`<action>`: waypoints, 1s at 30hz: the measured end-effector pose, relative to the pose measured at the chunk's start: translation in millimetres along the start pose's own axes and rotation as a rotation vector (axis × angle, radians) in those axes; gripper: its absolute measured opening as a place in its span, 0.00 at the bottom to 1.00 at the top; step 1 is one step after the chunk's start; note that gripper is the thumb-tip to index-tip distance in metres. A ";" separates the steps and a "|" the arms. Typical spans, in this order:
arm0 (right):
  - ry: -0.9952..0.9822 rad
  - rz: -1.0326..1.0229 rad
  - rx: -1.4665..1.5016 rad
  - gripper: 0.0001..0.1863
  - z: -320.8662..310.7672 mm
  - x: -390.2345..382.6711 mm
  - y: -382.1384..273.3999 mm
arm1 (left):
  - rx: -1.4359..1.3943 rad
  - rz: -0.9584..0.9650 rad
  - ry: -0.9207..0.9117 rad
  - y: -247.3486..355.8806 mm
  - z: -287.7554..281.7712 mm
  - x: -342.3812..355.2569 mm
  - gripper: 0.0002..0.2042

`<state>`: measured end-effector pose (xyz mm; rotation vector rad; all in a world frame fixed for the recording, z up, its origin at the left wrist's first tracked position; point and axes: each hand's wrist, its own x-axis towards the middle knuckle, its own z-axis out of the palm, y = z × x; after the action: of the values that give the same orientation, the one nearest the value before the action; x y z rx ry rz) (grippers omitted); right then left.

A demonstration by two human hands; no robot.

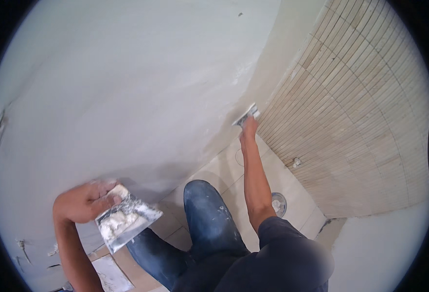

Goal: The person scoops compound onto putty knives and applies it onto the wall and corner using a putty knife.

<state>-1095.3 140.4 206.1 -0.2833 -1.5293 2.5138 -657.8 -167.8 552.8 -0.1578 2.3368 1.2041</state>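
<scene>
Top: dark shirt (277, 265), near-black navy, plain cloth. Right sleeve (277, 229) short, hem near the elbow; forearm (257, 170) bare below it. Trousers (209, 214) blue, denim-like, darker along the inner leg, faded and dusty over the rounded knees; small white flecks on the right leg. Hands (83, 202) bare, whitish residue on the left fingers (108, 200). Shirt's outer edge blurred.

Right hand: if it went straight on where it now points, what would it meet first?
Beyond its scraper, the right hand would probably meet the pale wall first; depth makes exact contact unclear.
</scene>
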 end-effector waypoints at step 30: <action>0.121 0.769 -0.196 0.14 -135.7 -71.7 280.4 | -0.183 -0.192 0.034 5.4 4.0 -3.7 0.08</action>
<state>-1007.6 111.3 -99.9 -1.2380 -1.8744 2.7691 -654.8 -161.9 556.6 -0.4583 2.1790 1.3248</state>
